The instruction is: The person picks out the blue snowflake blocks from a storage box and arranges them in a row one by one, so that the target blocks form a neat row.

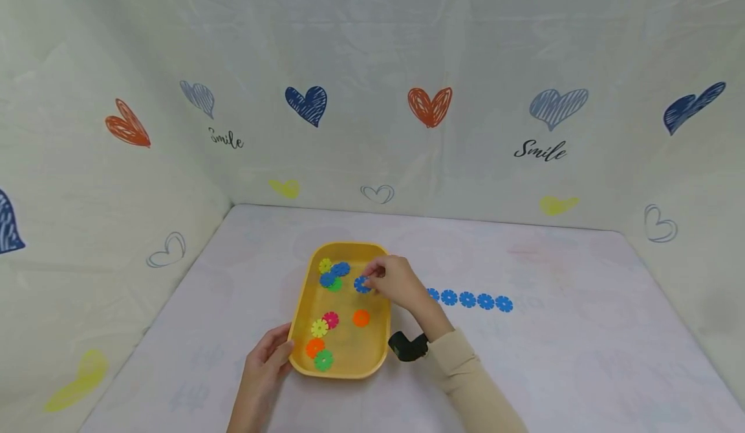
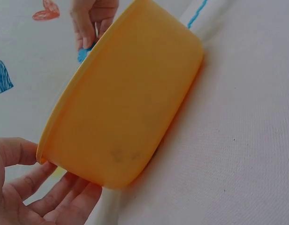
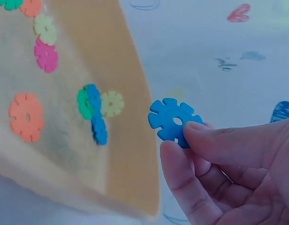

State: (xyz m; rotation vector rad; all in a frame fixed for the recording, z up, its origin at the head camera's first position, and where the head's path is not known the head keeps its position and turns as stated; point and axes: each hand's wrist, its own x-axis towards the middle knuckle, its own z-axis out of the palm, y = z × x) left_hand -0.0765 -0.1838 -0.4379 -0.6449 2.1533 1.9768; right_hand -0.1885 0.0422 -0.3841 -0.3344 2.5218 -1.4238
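Observation:
A blue notched disc point(image 3: 170, 119), flower-shaped with a hole in its middle, is pinched between the thumb and fingers of my right hand point(image 1: 394, 282). In the head view this hand is over the right side of a yellow tray point(image 1: 372, 349). My left hand point(image 1: 266, 362) grips the tray's near left edge, thumb at the rim and fingers against the outer wall point(image 2: 111, 103). Inside the tray lie several more discs: blue point(image 1: 328, 279), green point(image 1: 323, 360), orange point(image 1: 361, 318), pink point(image 1: 331, 319) and yellow point(image 1: 319, 327). Some overlap.
To the right of the tray, a row of several blue discs point(image 1: 467, 300) lies on the white table point(image 1: 582, 355), its left end partly hidden by my right arm. A white curtain point(image 1: 372, 45) printed with hearts stands behind the table and along its sides.

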